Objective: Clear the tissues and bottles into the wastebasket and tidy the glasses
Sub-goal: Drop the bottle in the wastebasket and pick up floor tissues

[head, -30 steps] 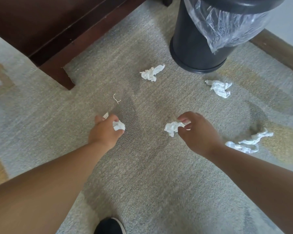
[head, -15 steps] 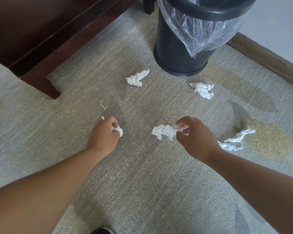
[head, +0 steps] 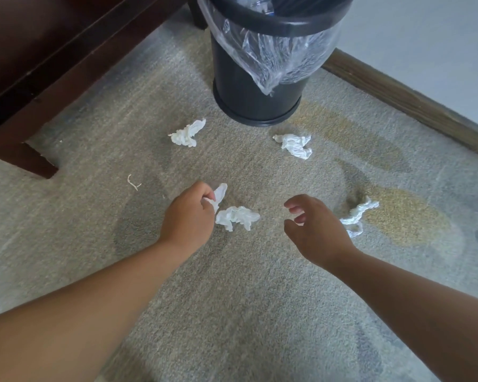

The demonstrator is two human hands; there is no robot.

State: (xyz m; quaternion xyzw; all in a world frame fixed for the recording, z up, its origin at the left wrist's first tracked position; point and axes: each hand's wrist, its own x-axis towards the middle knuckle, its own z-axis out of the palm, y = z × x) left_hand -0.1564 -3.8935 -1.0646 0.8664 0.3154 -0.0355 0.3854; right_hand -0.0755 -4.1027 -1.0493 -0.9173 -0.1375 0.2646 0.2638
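Observation:
My left hand [head: 189, 216] is shut on a crumpled white tissue [head: 220, 193] above the carpet. A second crumpled tissue [head: 236, 216] sits right against its fingers; whether the hand grips it I cannot tell. My right hand [head: 312, 227] hovers to the right with fingers apart and nothing in it. Three more tissues lie on the carpet: one far left [head: 186, 133], one far right [head: 294, 144], one [head: 356, 215] just right of my right hand. The black wastebasket [head: 249, 97] with a clear plastic liner stands beyond them, a bottle [head: 257, 4] showing inside.
A dark wooden piece of furniture [head: 36, 86] with a leg on the carpet fills the upper left. A wooden baseboard [head: 409, 103] and pale wall run along the right. A small thread scrap [head: 133, 183] lies left of my left hand.
My right hand has let go of its tissue and opened; that tissue now sits by my left hand. The left hand moved right, and the view tilted up toward the wastebasket.

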